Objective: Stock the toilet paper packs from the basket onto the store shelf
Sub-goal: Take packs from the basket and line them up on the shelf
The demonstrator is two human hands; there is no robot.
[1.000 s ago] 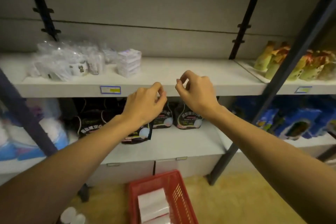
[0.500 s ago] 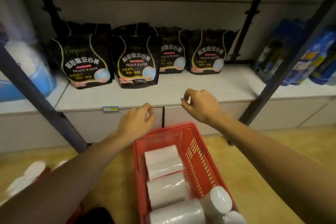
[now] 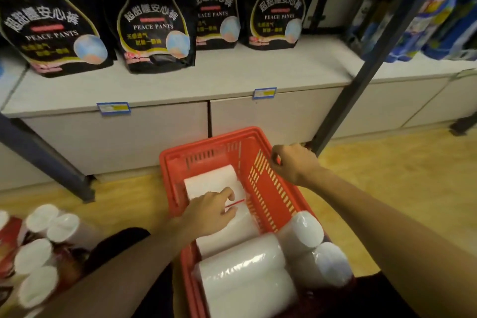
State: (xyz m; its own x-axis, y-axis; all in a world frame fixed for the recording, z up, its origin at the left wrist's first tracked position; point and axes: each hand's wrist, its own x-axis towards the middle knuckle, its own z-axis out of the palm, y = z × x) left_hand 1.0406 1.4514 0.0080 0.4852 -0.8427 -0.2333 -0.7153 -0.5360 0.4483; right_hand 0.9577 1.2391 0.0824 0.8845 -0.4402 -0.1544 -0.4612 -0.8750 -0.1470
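A red plastic basket [image 3: 206, 141] stands on the floor in front of the low white shelf [image 3: 232, 77]. Several clear-wrapped white toilet paper packs lie in it. My left hand [image 3: 209, 212] rests flat on the top of the farthest pack [image 3: 209, 181], fingers spread beside a thin red strip; it does not grip the pack. A larger pack [image 3: 245, 279] fills the near end, and another pack [image 3: 307, 230] leans against the right wall. My right hand [image 3: 291, 162] hovers over the basket's right rim, fingers curled with nothing in them.
Black "Peace Pants" bags [image 3: 154, 20] stand in a row at the back of the shelf, with bare board in front of them. Blue packages [image 3: 426, 15] fill the bay to the right. Dark slanted posts [image 3: 361, 80] flank the bay. More wrapped rolls [image 3: 41, 253] lie at lower left.
My view has dropped from the upper shelf down to the basket. Both hands came down; the left has gone into the basket onto a pack, and the right sits over the rim.
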